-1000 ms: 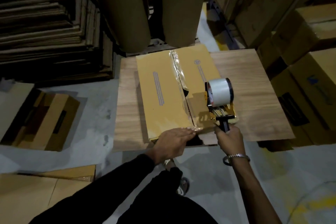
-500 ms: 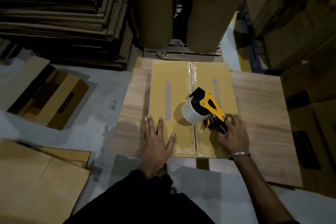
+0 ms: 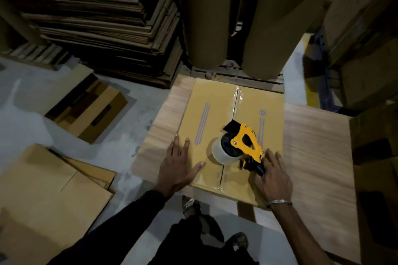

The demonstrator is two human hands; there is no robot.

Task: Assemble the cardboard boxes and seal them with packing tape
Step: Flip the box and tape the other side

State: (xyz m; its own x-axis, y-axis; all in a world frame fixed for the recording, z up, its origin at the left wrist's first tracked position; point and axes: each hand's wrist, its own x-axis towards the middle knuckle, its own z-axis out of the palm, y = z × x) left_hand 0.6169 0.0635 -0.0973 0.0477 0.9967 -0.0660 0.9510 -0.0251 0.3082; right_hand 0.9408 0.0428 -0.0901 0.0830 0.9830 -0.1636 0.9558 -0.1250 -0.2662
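Box: I see the cardboard box (image 3: 206,127) lying closed on the wooden board (image 3: 318,148), right under both hands, with clear tape (image 3: 235,101) running along the centre seam away from me.
Left hand: my left hand (image 3: 178,168) lies flat with straight fingers on the near left flap, holding nothing, only pressing down.
Right hand: my right hand (image 3: 272,175) is wrapped round the black handle of the tape dispenser (image 3: 239,146), which lies on its side on the lid just ahead of the knuckles.
Handling: I judge the box light and fairly stiff, though the flaps would probably give near the seam (thin board, hollow beneath), so I would take it by the outer edges either side of my palms, not by the taped middle. The tape looks slick and would likely cling to itself.
Contents: the lid is shut, so I cannot tell what is inside.
Other boxes: an open box (image 3: 86,109) sits on the floor well off from the left hand, inside dark; flattened cardboard sheets (image 3: 43,196) lie nearer me.
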